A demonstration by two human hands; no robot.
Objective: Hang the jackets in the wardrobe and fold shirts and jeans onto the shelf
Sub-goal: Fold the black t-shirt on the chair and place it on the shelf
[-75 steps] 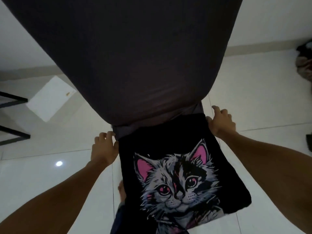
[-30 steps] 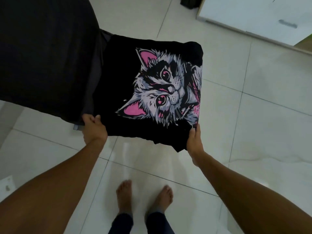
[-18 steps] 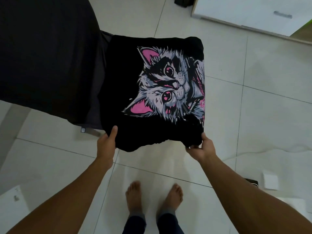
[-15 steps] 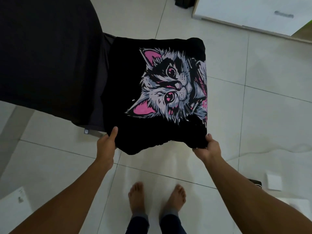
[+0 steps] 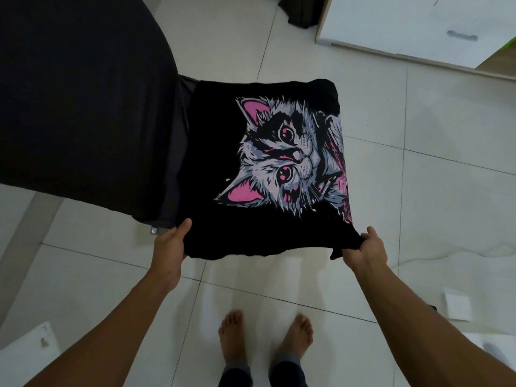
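A black shirt (image 5: 223,152) with a grey and pink cat print is held out flat above the floor, folded to a rough square. My left hand (image 5: 169,247) grips its near left corner, thumb on top. My right hand (image 5: 365,248) pinches the near right corner, where the cloth bunches. A large dark garment (image 5: 83,93) hangs at the upper left and overlaps the shirt's left edge. A grey layer (image 5: 174,163) shows between them.
White tile floor (image 5: 446,191) below. A white cabinet drawer (image 5: 418,26) with a handle stands at the upper right, dark cloth (image 5: 301,9) beside it. White paper pieces (image 5: 458,303) lie at the right and lower left. My bare feet (image 5: 265,336) are under the shirt.
I have turned from facing the wall to looking down toward the cabinet. The shirt has been turned sideways. My right hand shifted its grip along the near edge to the right corner.
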